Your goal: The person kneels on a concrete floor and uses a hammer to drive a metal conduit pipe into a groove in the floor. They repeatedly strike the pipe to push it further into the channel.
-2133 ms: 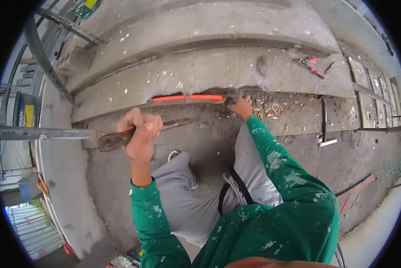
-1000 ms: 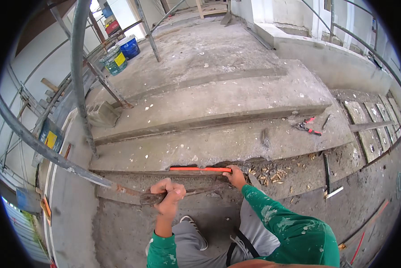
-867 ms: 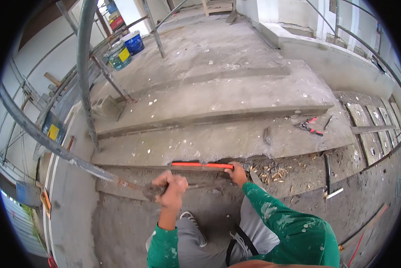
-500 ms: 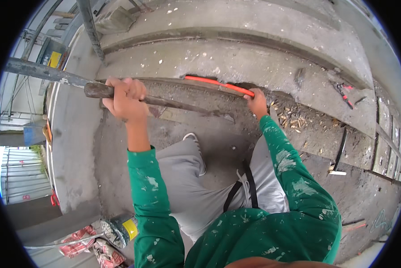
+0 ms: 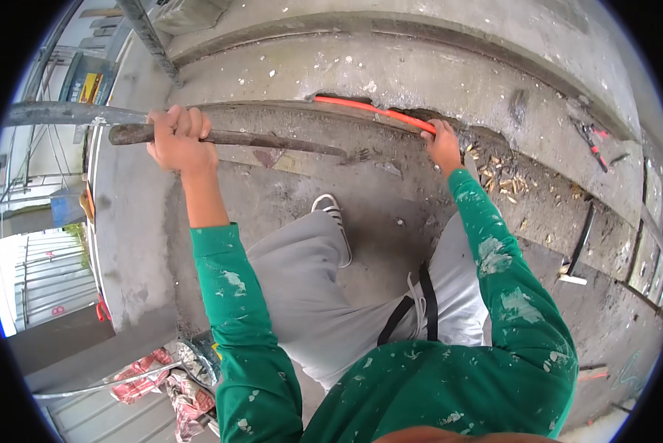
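My left hand [image 5: 180, 140] is closed around the thick end of a long brown wooden handle [image 5: 279, 139]. The handle points right, nearly level; its far end is hard to make out against the dirty ground. My right hand [image 5: 443, 148] grips the right end of a slim orange-red rod [image 5: 376, 110]. That rod runs leftward along the chipped front edge of a concrete step [image 5: 287, 77], its left tip at a broken spot. The handle's far end and the rod are apart.
Broken rubble and wood chips [image 5: 505, 177] lie right of my right hand. Farther right are a black-handled hammer [image 5: 584, 235] and a red-and-black hand tool [image 5: 593, 148]. A metal pipe [image 5: 69, 114] reaches in beside my left hand. Crumpled red-and-white bags [image 5: 187, 399] lie at lower left.
The view has shifted a little. My left hand has moved left, drawing the wooden handle away from the rod side and more level. My right hand keeps the rod at the step edge.
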A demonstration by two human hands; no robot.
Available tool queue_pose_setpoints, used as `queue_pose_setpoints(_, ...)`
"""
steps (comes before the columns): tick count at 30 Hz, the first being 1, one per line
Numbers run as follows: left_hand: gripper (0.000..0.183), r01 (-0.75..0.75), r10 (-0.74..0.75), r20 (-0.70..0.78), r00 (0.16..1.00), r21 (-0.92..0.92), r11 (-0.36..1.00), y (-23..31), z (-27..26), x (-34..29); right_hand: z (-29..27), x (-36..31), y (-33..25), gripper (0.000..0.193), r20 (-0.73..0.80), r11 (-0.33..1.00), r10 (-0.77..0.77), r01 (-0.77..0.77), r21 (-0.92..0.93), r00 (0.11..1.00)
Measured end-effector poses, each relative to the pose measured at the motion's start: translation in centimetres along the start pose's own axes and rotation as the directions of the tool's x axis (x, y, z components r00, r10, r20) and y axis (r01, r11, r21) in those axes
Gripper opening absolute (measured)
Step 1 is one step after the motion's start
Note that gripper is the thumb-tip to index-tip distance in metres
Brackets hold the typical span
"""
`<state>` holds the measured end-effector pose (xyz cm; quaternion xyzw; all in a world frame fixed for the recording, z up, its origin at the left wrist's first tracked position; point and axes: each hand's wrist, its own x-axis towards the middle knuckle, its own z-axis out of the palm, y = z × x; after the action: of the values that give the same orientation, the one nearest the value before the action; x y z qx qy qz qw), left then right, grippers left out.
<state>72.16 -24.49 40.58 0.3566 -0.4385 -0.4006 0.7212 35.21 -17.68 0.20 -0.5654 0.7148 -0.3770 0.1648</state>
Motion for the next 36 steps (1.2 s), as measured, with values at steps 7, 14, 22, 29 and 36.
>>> queue_pose_setpoints(7, 0.032, 0.044, -0.041, 0.085, 0.996, -0.038, 0.998, -0.8, 2.9, -0.4, -1.5, -0.2, -1.1, 0.037, -0.169, 0.995, 0.019, -0.035, -0.09, 0.985)
queue_pose_setpoints(14, 0.031, 0.074, -0.074, 0.036, 0.997, 0.017, 0.997, 1.2, 4.8, -3.2, 1.2, -5.3, -12.7, 0.062, 0.316, 0.87, 0.063, -0.207, 0.447, 0.947)
queue_pose_setpoints(22, 0.028, 0.107, -0.101, 0.036, 0.994, -0.322, 0.941, 6.5, -0.1, -2.7, 4.0, -10.3, -7.8, 0.076, 0.69, -0.45, 0.706, -0.649, 0.613, 0.162)
queue_pose_setpoints(29, 0.029, 0.286, -0.439, -0.207, 0.874, -0.51, 0.811, 0.5, -2.1, 1.9, -14.8, -7.1, -1.6, 0.052, 0.262, -0.275, 0.238, -0.193, 0.942, 0.935)
queue_pose_setpoints(36, 0.018, 0.649, -0.826, -0.202, 0.526, -0.532, 0.544, -23.8, -1.8, 0.8, -35.2, -8.0, -26.1, 0.071, -0.029, 0.342, 0.001, 0.027, 0.939, 1.0)
